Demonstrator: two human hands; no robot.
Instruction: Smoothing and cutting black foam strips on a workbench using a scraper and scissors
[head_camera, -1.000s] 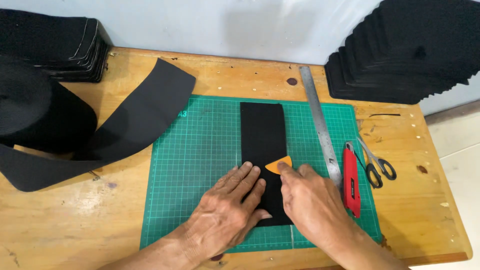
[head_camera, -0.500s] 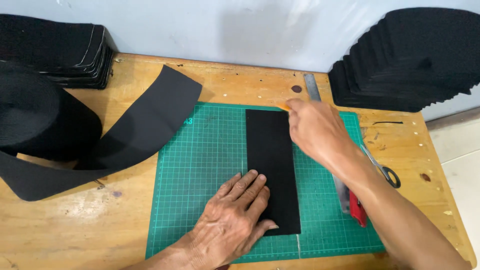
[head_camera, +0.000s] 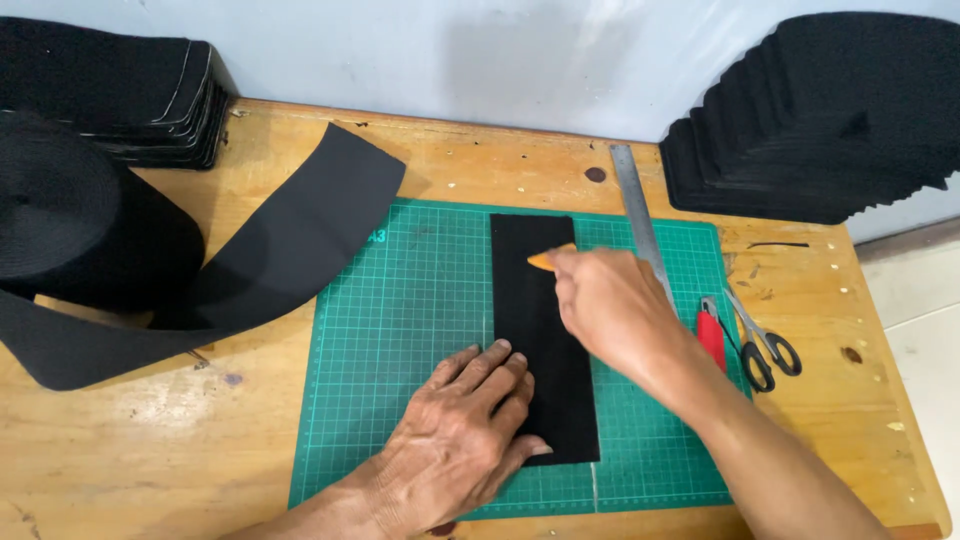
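- Nearest to us, our left hand (head_camera: 460, 440) lies flat on the low end of a long black strip (head_camera: 540, 330), its fingers (head_camera: 500, 375) spread out and pressing down, not gripping anything.
- The black strip lies straight up and down on a green cutting mat (head_camera: 420, 330), which sits on the wooden bench (head_camera: 150, 450).
- A bit farther, our right hand (head_camera: 615, 305) is over the middle of the strip, its fingers closed on a small orange tool (head_camera: 545, 260) whose tip touches the cloth.
- Just right of that hand lie a red cutter (head_camera: 712, 335) and a pair of scissors (head_camera: 765, 345), with a metal ruler (head_camera: 640, 220) along the mat's right side.
- On the left, a big roll of black band (head_camera: 70, 220) trails a wide loose end (head_camera: 290, 240) onto the mat's corner.
- At the back stand 2 stacks of cut black pieces, 1 at the far left (head_camera: 130, 90) and 1 at the far right (head_camera: 820, 120).
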